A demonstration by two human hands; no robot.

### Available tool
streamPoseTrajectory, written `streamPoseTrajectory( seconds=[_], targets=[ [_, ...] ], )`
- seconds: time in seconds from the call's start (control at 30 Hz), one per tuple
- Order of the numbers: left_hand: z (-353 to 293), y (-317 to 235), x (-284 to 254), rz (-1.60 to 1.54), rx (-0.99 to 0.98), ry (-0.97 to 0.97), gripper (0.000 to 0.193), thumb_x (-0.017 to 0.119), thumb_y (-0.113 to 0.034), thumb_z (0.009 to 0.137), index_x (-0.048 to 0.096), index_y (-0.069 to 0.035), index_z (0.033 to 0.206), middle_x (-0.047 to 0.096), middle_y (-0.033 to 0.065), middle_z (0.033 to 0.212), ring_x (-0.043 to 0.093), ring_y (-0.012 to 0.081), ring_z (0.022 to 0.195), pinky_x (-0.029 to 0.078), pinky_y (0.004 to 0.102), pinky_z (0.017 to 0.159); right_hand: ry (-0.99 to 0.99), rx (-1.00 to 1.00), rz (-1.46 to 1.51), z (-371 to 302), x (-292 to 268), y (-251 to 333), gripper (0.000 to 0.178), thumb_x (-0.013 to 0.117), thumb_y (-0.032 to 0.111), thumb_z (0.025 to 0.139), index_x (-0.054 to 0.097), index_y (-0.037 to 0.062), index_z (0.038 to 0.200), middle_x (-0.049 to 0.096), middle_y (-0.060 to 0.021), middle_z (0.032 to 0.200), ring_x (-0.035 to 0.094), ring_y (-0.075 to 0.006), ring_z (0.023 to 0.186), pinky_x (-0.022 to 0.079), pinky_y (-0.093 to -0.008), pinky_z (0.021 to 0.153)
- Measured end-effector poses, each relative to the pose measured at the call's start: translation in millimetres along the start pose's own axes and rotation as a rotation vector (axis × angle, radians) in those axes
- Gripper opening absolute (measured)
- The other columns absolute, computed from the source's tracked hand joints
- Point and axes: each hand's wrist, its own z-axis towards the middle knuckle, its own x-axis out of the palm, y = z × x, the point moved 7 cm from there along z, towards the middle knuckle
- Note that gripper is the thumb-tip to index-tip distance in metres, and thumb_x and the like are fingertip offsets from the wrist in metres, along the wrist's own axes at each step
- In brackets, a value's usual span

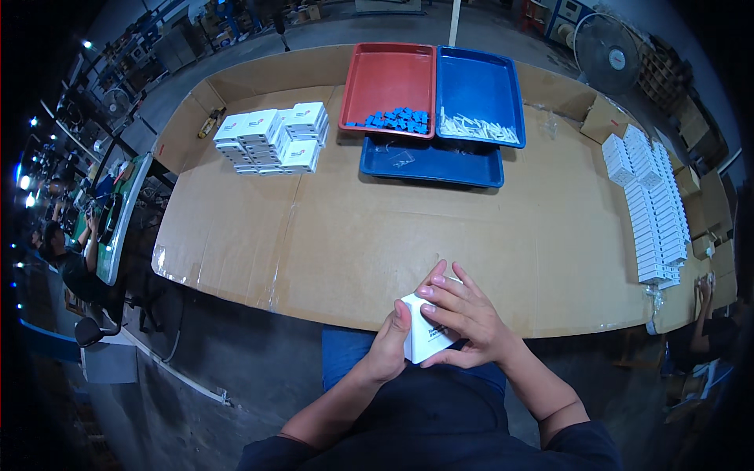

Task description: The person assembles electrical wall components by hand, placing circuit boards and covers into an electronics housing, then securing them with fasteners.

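Note:
Between my two hands, just over the near edge of the table, a white square plastic box (428, 334) with dark print is held tilted. My left hand (386, 345) grips its left side, thumb along the edge. My right hand (470, 322) closes round the right side, with fingers across the top and thumb at the lower corner. The fingers hide part of the box. Farther off lies a red tray (389, 74) with small blue plastic parts (399, 120); beside it a blue tray (479, 78) holds slim white parts (475, 128).
Stacked white boxes (271, 141) stand at the far left; long rows of white units (652, 212) line the right side. Another blue tray (432, 165) sits under the upper two. Cardboard (353, 251) covers the table, with raised edges at the back. People work at both sides.

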Motion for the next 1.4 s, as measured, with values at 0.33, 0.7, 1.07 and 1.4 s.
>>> streamPoseTrajectory(
  seconds=[0.33, 0.7, 1.07, 1.4],
  targets=[
    [-1, -23, 2, 0.199, 0.117, -0.1, 0.07, 0.069, -0.02, 0.101, 0.037, 0.0, 0.16, 0.05, 0.0113, 0.151, 0.053, 0.0178, 0.132, 0.045, 0.0343, 0.11, -0.483, 0.358, 0.528, -17, -18, -22, 0.083, 0.086, 0.033, 0.086, 0.047, -0.0034, 0.15, 0.049, -0.0272, 0.154, 0.046, -0.0373, 0.146, 0.032, -0.0504, 0.123],
    [-20, -12, 1, 0.377, 0.139, -0.131, 0.051, 0.073, -0.017, 0.1, 0.059, 0.001, 0.145, 0.071, 0.0067, 0.123, 0.063, 0.0105, 0.104, 0.053, 0.0276, 0.091, -0.396, 0.376, 0.774, -38, -11, -15, 0.036, 0.077, 0.015, 0.096, 0.064, -0.0039, 0.124, 0.068, -0.0209, 0.128, 0.067, -0.0271, 0.12, 0.054, -0.0406, 0.104],
    [-42, -6, 10, 0.262, 0.201, -0.182, 0.051, 0.07, -0.022, 0.103, 0.057, 0.002, 0.145, 0.068, 0.0085, 0.131, 0.063, 0.013, 0.116, 0.051, 0.031, 0.101, -0.32, 0.498, 0.7, -52, 4, 4, 0.045, 0.075, 0.021, 0.099, 0.057, -0.0018, 0.133, 0.068, -0.0131, 0.126, 0.067, -0.0185, 0.116, 0.053, -0.033, 0.101],
    [-67, -6, 15, 0.143, 0.37, -0.306, 0.079, 0.061, -0.049, 0.104, 0.032, -0.001, 0.16, 0.054, 0.0198, 0.148, 0.055, 0.0259, 0.136, 0.045, 0.04, 0.115, -0.336, 0.51, 0.737, -61, 18, 26, 0.044, 0.085, 0.007, 0.086, 0.061, 0.0007, 0.123, 0.064, -0.0098, 0.128, 0.06, -0.0166, 0.122, 0.048, -0.0337, 0.106]
  ],
)
